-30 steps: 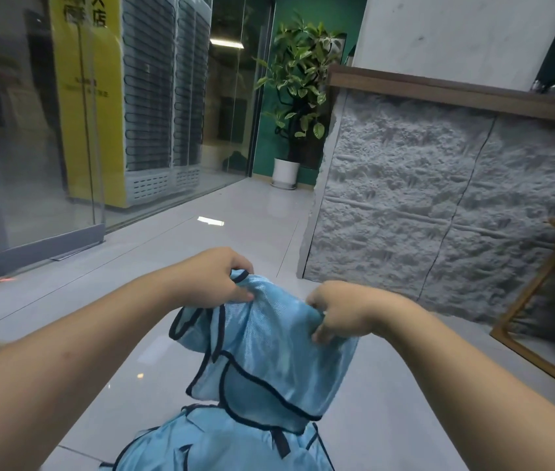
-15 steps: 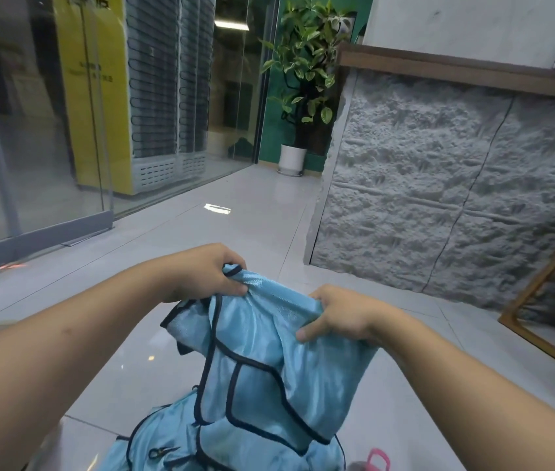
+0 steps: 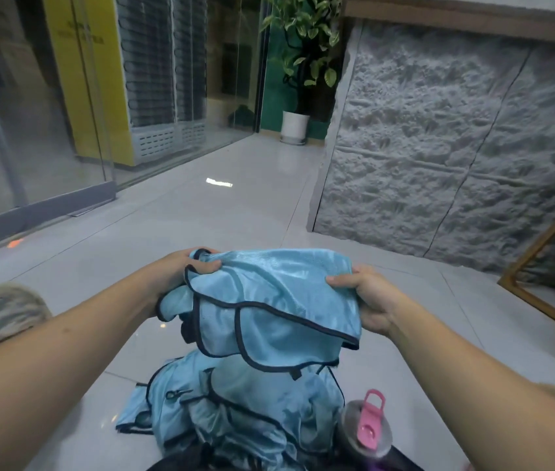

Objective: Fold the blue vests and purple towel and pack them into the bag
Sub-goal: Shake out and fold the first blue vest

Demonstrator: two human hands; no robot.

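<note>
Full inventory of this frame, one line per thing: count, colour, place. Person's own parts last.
held vest: 1, light blue with dark trim, held up between both hands, centre
pile of vests: count unclear, light blue with dark trim, heaped below the held vest, bottom centre
bottle: 1, grey with pink cap, right of the pile, bottom edge
potted plant: 1, green leaves in white pot, on the floor, back centre
stone counter: 1, grey with wooden top, right
wooden frame: 1, brown, far right
cabinet: 1, yellow, behind glass, left
floor: grey tiles
shoe: 1, grey-beige, left edge
left hand: grips the held vest's left edge
right hand: grips its right edge
</note>
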